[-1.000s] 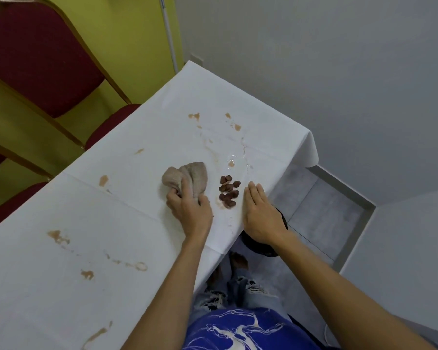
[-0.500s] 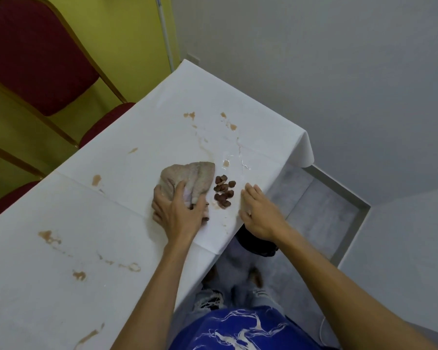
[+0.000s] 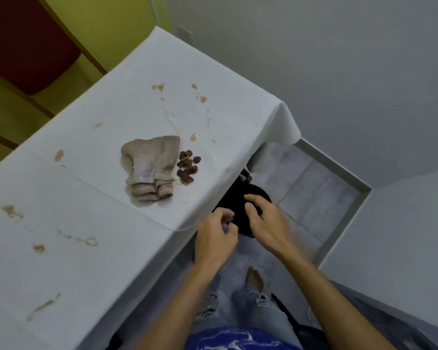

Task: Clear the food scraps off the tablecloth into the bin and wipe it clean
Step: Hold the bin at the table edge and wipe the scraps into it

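A white tablecloth [image 3: 86, 198] carries brown stains and a small heap of dark brown food scraps [image 3: 187, 165]. Just left of the heap a crumpled beige cloth [image 3: 149, 168] lies loose, with no hand on it. Below the table's edge a black bin [image 3: 240, 198] stands on the floor, partly hidden by both hands. My left hand [image 3: 216, 238] hovers off the table at the bin with its fingers curled; blur hides whether it grips anything. My right hand [image 3: 266, 221] is spread over the bin, fingers apart.
Red padded chairs [image 3: 28, 46] stand along the far side against a yellow wall. Grey floor tiles [image 3: 314, 198] and a grey wall lie to the right. My legs and a bare foot [image 3: 254, 277] are below the table edge.
My left hand let go of the cloth, which now lies still. Both hands left the tabletop and dropped down to the bin beside the table edge.
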### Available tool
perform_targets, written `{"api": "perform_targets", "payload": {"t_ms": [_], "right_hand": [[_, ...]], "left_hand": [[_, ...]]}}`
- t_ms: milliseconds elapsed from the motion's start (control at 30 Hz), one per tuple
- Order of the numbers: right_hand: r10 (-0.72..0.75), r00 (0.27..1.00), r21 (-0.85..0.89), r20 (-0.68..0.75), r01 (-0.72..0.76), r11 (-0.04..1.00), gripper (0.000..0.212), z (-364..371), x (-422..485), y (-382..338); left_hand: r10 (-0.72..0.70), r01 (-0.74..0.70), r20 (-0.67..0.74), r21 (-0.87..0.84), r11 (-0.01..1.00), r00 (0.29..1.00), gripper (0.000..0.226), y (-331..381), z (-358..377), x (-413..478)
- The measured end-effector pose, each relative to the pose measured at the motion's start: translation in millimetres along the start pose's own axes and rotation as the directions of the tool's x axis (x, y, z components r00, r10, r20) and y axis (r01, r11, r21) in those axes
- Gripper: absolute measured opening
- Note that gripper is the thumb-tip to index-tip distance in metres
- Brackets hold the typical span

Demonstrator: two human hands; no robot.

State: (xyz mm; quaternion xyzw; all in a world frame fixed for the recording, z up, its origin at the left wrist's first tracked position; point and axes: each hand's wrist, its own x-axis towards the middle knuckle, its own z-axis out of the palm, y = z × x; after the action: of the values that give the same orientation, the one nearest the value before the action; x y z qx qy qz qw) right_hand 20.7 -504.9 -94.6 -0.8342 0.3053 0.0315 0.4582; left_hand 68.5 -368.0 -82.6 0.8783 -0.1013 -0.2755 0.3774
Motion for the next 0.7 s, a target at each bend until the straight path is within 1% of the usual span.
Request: {"api": "perform_targets", "payload": {"t_ms": [100,167,233,333,400,500,567,700], "right_hand": [[0.065,0.998,0.020,0.026,-0.065,0.998,0.035,-4.0,-3.2,49.5],[0.090,0.996,0.005,0.022,-0.090,0.996,0.037,-3.2,0.6,79.3],[0.128,0.991,-0.040,0.044,-0.127,0.991,0.044,3.5,8.5,110.9],[0.175,0.976,-0.107,0.130,-0.161,0.981,0.055,24.4,24.7,164.5],[0.195,0.969,-0.110,0.152,-0.180,0.978,0.054,45.1,39.2,204.8],[0.234,0.969,-0.137,0.085,-0.221,0.966,0.051,76.6,65.2,261.9],[0.295,0.954,-0.169,0.060,-0.281,0.945,0.054,95.2,80.8,294.4],[0.354,0.934,-0.147,0.047,-0.344,0.927,0.059,129.3,119.6,359.2]], "left_hand": [[-0.146,0.148,0.090,-0.011,0.989,0.985,0.032,-15.5,44.2,16.9],[-0.229,0.231,0.085,-0.011,0.973,0.970,0.040,-26.2,69.2,29.6],[-0.281,0.282,0.061,-0.013,0.959,0.958,0.052,-36.4,90.3,39.2],[-0.308,0.308,0.069,0.004,0.951,0.949,0.060,-62.5,122.8,56.6],[-0.326,0.324,0.094,0.036,0.945,0.941,0.062,-91.3,151.7,71.0],[-0.325,0.313,0.129,0.102,0.944,0.937,0.063,-137.5,198.2,94.8],[-0.329,0.316,0.119,0.119,0.941,0.937,0.063,-165.1,224.8,111.4],[-0.370,0.365,0.100,0.065,0.929,0.924,0.063,-217.2,269.0,160.6]]}}
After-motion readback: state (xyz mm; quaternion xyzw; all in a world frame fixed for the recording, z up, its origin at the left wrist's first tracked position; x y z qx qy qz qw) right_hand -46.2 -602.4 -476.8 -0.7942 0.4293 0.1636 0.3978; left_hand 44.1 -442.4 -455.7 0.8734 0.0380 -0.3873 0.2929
